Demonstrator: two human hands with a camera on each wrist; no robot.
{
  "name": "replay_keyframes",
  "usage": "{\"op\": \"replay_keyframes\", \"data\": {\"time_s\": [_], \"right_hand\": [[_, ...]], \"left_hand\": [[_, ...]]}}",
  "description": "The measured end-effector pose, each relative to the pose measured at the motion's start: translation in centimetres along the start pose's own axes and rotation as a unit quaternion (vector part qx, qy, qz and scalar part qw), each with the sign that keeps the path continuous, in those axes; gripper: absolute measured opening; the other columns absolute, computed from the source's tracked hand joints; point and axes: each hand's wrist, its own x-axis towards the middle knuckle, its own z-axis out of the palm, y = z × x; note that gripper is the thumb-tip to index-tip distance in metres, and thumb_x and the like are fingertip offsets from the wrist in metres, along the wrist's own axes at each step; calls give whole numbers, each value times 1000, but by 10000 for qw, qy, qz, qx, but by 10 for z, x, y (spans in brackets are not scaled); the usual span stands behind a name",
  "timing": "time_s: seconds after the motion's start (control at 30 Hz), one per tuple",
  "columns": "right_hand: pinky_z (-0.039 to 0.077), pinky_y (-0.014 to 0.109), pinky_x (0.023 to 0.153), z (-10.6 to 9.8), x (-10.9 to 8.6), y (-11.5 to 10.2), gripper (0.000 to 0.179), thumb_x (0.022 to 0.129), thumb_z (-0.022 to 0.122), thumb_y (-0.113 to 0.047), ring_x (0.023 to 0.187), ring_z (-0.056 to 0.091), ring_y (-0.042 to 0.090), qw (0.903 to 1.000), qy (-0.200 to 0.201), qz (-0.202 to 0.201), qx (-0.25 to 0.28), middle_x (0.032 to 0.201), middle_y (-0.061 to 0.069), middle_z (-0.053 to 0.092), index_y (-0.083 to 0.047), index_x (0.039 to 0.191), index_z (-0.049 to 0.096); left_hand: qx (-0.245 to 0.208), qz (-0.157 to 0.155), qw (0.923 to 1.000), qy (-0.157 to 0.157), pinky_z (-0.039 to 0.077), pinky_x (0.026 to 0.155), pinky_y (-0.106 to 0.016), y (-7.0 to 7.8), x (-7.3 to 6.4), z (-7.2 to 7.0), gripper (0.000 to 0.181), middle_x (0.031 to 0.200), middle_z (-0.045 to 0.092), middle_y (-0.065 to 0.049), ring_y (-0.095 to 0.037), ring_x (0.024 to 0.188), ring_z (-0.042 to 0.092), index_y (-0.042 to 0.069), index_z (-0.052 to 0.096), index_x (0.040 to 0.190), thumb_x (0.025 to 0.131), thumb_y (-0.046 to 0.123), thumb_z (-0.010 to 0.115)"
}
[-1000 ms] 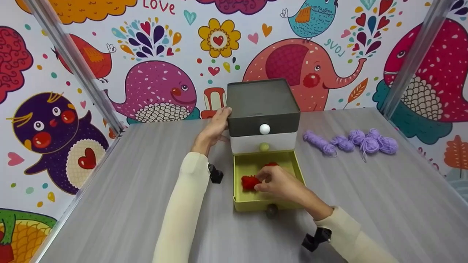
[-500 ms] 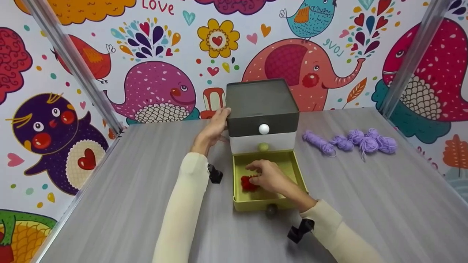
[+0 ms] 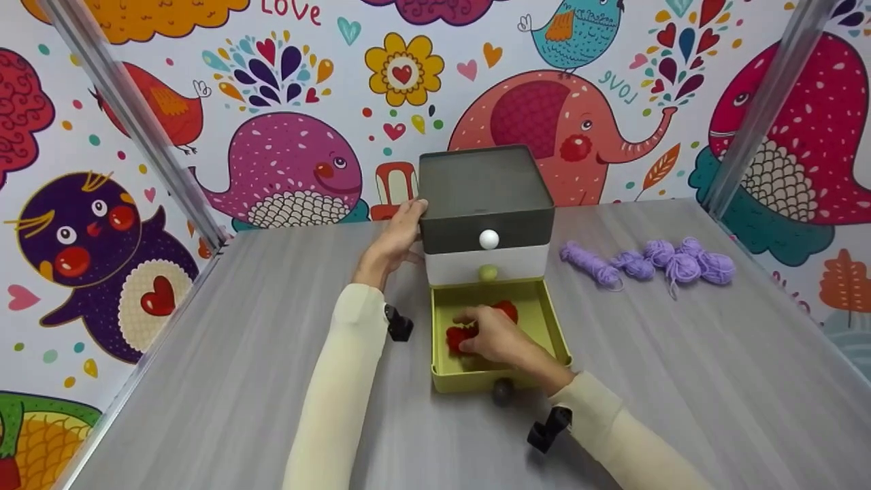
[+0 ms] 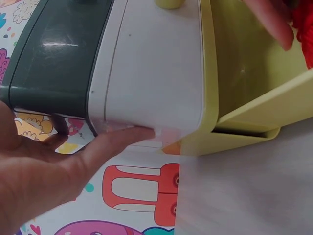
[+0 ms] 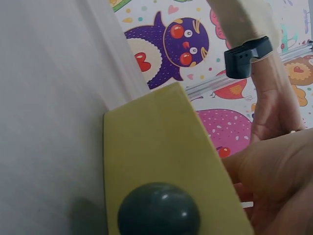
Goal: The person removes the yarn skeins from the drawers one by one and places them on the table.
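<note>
A stacked drawer box (image 3: pixel 484 184) has a dark grey top, a white middle and a pulled-out yellow-green bottom drawer (image 3: pixel 558 337). My left hand (image 3: pixel 398 238) rests against its left side; the left wrist view shows that hand's finger (image 4: pixel 115 142) along the white section. Inside the drawer, my right hand (image 3: pixel 500 337) spreads thumb and fingers around a red yarn ball (image 3: pixel 456 339), the thumb overlapping it. Another red yarn ball (image 3: pixel 507 311) lies behind this hand. In the right wrist view, the drawer front and its dark knob (image 5: pixel 159 210) hide most of the fingers.
To the right of the box, several purple yarn bundles (image 3: pixel 646 262) lie on the grey table (image 3: pixel 680 354). A wall with printed cartoon animals (image 3: pixel 292 170) stands behind, with metal posts (image 3: pixel 762 102) at the corners. A black wrist camera (image 3: pixel 548 429) sits on the right sleeve.
My right hand shifts from the right part of the drawer to the left and widens its fingers. The rear red ball, hidden half a second ago, shows again. My left hand stays put.
</note>
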Motion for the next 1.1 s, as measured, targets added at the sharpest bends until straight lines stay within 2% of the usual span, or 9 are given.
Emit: {"op": "replay_keyframes", "data": {"time_s": [0.3, 0.67, 0.83, 1.03, 1.1], "right_hand": [[49, 48, 103, 5, 1, 6, 42, 81, 78, -1, 113, 64, 30, 9978, -294, -157, -565, 120, 14, 70, -4, 122, 69], [50, 46, 102, -2, 2, 0, 38, 83, 77, 0, 109, 64, 28, 9985, -263, -187, -444, 117, 13, 72, -3, 120, 71], [53, 44, 95, -16, 0, -3, 37, 82, 77, 1, 101, 65, 25, 9981, -291, -389, -378, 112, 13, 72, -3, 119, 71], [52, 42, 90, -50, -5, 3, 38, 82, 75, -2, 99, 64, 26, 9955, -272, -803, -416, 111, 16, 72, -2, 120, 70], [52, 43, 90, -62, -6, 6, 37, 84, 75, -2, 100, 64, 26, 9958, -238, -796, -376, 112, 16, 72, -1, 120, 69]], "left_hand": [[57, 5, 10000, 35, 37, 104, -74, -1, -2, -1, 60, 155, 33, -21, -45, 144, 35, 15, 21, 157, 107, 45, 35], [62, 20, 9999, 90, 38, 103, -74, 1, -3, -2, 60, 156, 33, -23, -46, 144, 35, 14, 21, 157, 107, 43, 35], [76, 0, 9999, 82, 38, 103, -73, 1, -2, -1, 61, 158, 30, -22, -46, 145, 34, 15, 19, 158, 107, 44, 35], [73, 5, 10000, 20, 34, 105, -76, 0, -1, 1, 61, 159, 28, -21, -48, 147, 31, 15, 18, 159, 107, 43, 35], [79, 4, 10000, 14, 34, 105, -75, 0, -1, 1, 61, 159, 29, -21, -48, 146, 31, 15, 18, 159, 107, 44, 35]]}}
